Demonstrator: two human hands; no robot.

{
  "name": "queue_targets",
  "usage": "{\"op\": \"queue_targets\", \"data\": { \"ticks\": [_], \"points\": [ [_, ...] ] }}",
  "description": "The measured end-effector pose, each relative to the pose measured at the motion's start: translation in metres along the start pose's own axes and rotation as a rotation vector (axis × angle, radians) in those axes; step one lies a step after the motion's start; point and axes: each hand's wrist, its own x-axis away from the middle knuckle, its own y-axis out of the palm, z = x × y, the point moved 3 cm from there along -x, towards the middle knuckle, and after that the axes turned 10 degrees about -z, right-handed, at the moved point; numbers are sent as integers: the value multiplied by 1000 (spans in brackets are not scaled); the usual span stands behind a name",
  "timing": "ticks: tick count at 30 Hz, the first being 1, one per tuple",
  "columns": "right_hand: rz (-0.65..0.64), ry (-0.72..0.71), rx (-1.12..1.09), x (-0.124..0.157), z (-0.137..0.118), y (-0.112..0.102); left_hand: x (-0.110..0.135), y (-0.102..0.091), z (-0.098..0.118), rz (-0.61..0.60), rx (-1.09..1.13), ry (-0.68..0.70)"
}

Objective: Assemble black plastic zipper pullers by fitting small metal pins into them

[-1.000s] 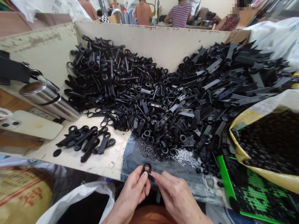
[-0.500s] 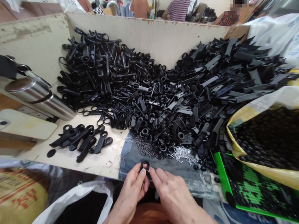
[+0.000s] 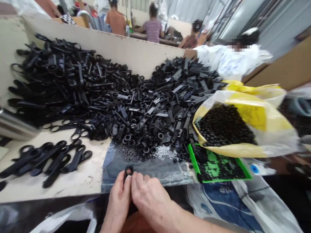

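At the table's front edge, my left hand [image 3: 118, 198] is closed around a black plastic part with a round ring end [image 3: 129, 167], whose ring shows above the thumb. My right hand [image 3: 152, 195] presses against it from the right, fingers curled; what they pinch, if anything, is hidden. Just beyond lie dark small screws [image 3: 126, 153] and silver pins [image 3: 165, 152] on a blue-grey cloth [image 3: 145, 168]. Several black ring-ended handles [image 3: 52, 158] lie in a group to the left.
A large heap of black plastic parts [image 3: 77, 74] fills the back against a pale board [image 3: 102, 42]. On the right stand a green tray [image 3: 194, 165] and a yellow-white sack [image 3: 277, 126] of black round pieces. A steel cylinder [image 3: 17, 124] stands left. Other people work behind the board.
The view has swung right and up, showing more of the sack and the people behind. My right fingers, earlier stretched toward the ring part, are now curled in against it.
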Motion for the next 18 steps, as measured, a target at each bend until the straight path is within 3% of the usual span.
{"op": "queue_targets", "data": {
  "ticks": [3, 6, 9, 11, 14, 18],
  "points": [
    [-11, 40, -148, 26, 24, -7, 2, -10, 5, 28, -334, 220],
    [96, 129, -355, 55, 62, -18, 4, -25, 22, 90, -378, 315],
    [205, 345, -392, 64, 111, -28, 0, -31, 39, -7, -157, 163],
    [269, 443, -323, 55, 137, -33, -3, -23, 47, -111, 58, 27],
    [307, 438, -293, 26, 154, -33, -4, -3, 58, -173, 326, -69],
    [346, 368, -363, -3, 156, -29, -4, 15, 64, -216, 570, -106]
  ]
}}
